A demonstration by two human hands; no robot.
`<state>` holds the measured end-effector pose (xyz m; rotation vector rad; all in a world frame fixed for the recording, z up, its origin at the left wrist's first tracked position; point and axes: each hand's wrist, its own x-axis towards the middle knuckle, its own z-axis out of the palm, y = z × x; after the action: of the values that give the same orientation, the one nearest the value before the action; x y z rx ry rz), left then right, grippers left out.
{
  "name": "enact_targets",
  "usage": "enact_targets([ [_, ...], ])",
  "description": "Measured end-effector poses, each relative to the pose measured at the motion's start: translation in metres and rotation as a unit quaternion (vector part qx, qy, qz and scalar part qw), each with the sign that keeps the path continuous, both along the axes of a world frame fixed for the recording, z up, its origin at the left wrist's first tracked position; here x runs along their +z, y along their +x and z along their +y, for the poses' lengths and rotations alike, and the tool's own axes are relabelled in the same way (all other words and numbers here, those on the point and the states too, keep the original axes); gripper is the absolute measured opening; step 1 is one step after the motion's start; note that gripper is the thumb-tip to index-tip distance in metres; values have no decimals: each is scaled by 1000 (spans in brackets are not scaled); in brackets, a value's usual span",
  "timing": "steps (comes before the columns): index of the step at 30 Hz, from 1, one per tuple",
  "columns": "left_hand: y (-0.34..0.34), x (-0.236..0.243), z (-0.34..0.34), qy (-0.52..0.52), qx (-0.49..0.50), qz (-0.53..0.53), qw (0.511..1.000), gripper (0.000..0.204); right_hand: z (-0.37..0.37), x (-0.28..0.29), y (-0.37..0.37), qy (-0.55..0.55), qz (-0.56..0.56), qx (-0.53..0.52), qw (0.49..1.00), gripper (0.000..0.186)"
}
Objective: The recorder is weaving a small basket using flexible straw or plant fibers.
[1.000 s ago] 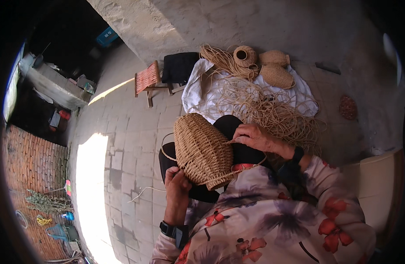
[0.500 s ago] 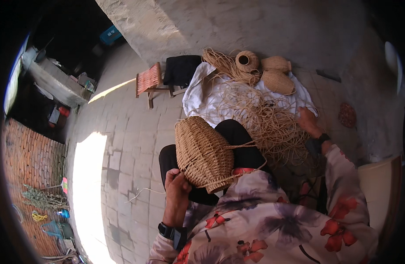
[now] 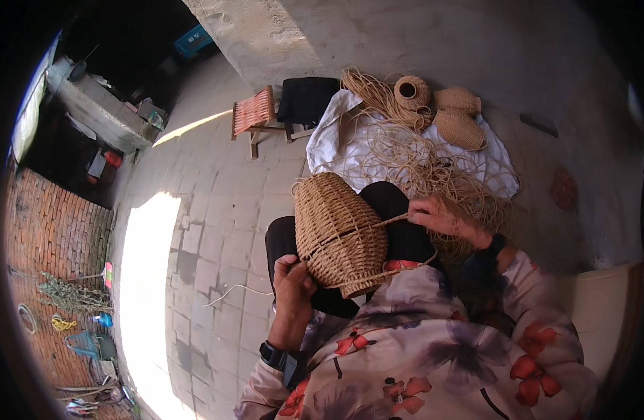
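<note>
On my lap a woven basket (image 3: pixel 336 227) of tan cord lies on its side, its narrow end toward me. My left hand (image 3: pixel 292 283) grips the lower left edge of the basket, fingers curled against the weave. My right hand (image 3: pixel 441 215) pinches a tan cord (image 3: pixel 395 220) that runs from the basket's right side. A second stretch of cord loops below, from the narrow end up toward the right. Beyond my knees a heap of loose tan cord (image 3: pixel 413 157) lies partly on a white cloth (image 3: pixel 500 171).
Finished-looking woven vessels, one round pot (image 3: pixel 421 98) and two others (image 3: pixel 462 129), rest on the cloth by the wall. A folding stool (image 3: pixel 253 112) with an orange-red seat stands ahead, beside a black-covered seat (image 3: pixel 308 100). Left, a brick wall (image 3: pixel 52 231) borders the paved floor (image 3: pixel 217 189).
My right hand has come back from the cord heap toward the basket and now holds the cord leading from it. My left hand stays on the basket. The whole view has shifted slightly.
</note>
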<state>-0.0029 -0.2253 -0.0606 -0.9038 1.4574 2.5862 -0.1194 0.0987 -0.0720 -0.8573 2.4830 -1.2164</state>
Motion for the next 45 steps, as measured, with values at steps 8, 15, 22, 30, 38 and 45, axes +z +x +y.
enact_targets([
  [8,12,25,-5,-503,-83,122,851,9,180,-101,3,359,63,-128,922,17],
  [15,-24,57,39,-630,-131,311,700,10,5,1,14,-83,-164,-137,973,31],
  [22,-47,50,54,-687,-170,381,595,12,-62,8,41,-501,-503,-210,673,35],
  [30,-41,49,57,-724,-156,383,552,12,-62,-11,40,18,182,-186,965,22],
  [38,-43,67,61,-729,-240,346,540,10,-68,-7,26,-114,29,-227,967,23],
  [45,-35,81,71,-785,-323,245,469,45,-76,-12,24,-132,10,-242,961,24],
])
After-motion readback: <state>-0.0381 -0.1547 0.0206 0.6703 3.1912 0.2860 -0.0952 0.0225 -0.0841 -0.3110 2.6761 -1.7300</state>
